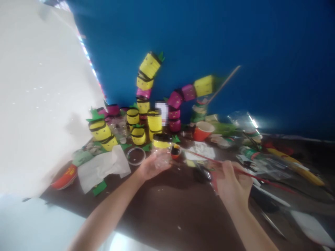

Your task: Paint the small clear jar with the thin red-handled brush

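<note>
Before a blue wall [209,35], well in from the brown tabletop's [162,212] near edge, the left hand [152,166] clasps a yellow-banded clear plastic cylinder [162,142] and the right hand [232,179] pinches a slim red stick [204,156].

Left hand [151,167] grips clear container [161,149]; right hand [232,181] holds thin red stick [205,157].

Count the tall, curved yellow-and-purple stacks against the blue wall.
2. The left stack rises behind the clear container in the left hand; the right stack bends rightward. Others may be hidden.
</note>
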Available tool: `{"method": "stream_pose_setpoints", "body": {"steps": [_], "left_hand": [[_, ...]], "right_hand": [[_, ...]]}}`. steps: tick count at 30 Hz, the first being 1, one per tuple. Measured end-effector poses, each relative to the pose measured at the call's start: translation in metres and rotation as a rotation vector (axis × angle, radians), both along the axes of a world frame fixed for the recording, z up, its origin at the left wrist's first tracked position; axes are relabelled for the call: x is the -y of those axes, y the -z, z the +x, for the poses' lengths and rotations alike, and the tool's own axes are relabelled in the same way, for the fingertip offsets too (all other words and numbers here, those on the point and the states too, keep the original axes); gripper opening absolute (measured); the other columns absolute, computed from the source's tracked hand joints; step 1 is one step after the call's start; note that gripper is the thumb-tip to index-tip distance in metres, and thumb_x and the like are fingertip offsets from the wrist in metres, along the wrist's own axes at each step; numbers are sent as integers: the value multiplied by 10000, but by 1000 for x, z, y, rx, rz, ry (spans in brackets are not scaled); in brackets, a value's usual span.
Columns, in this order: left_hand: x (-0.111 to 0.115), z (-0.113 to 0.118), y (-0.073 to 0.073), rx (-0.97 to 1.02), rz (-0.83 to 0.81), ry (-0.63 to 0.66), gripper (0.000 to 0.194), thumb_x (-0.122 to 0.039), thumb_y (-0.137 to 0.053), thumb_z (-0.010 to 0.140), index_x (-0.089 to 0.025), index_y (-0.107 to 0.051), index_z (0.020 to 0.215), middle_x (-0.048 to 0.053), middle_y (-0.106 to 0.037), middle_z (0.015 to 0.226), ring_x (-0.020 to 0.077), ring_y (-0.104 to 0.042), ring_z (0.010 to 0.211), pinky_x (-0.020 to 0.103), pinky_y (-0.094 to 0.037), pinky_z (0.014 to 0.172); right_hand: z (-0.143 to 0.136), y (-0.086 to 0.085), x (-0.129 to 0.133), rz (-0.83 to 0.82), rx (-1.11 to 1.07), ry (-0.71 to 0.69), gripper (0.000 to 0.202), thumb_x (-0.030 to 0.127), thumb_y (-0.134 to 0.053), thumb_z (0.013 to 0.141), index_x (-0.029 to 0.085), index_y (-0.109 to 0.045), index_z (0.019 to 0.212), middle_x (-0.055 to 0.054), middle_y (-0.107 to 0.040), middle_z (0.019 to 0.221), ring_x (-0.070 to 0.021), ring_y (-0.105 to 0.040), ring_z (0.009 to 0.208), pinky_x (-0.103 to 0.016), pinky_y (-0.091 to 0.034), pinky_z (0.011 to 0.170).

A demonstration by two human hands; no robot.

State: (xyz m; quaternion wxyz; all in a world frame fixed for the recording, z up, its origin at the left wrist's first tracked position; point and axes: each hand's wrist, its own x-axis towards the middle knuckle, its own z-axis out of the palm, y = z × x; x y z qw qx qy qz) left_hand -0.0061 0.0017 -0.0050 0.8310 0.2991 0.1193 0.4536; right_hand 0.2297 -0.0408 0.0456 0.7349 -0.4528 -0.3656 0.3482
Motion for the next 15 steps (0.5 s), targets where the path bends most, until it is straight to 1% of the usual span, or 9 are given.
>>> {"method": "stream_pose_setpoints", "body": {"steps": [3,8,11,15], "left_hand": [[0,0,2,18,-10,20,534,-379,-645,728,-154,-570,1206,106,-634,1182,252,-595,1063,388,-387,959],[0,1,2,45,-28,28,490,-367,-636,740,-136,-596,1170,102,-656,1141,239,-615,1015,378,-388,952],[1,1,0,50,-22,31,490,-366,-645,735,-137,-598,1166,94,-664,1129,232,-618,1005,374,-398,943],[0,1,2,50,-32,38,523,-366,-652,720,-137,-585,1186,92,-664,1132,232,-621,1000,371,-408,933]], "right_hand": [[-2,-2,0,42,-31,-89,237,410,-794,630,221,-651,642,18,-690,591,-147,-664,549,-282,-560,613],[-2,4,1,89,25,-172,173,374,-765,679,229,-671,685,2,-723,656,-160,-691,616,-280,-571,633],[-1,10,1,76,73,-156,167,374,-748,697,225,-675,719,-9,-727,685,-170,-694,638,-288,-566,641],[2,14,2,48,186,-85,165,391,-724,722,234,-686,759,-8,-719,703,-171,-682,648,-293,-554,651]]}}
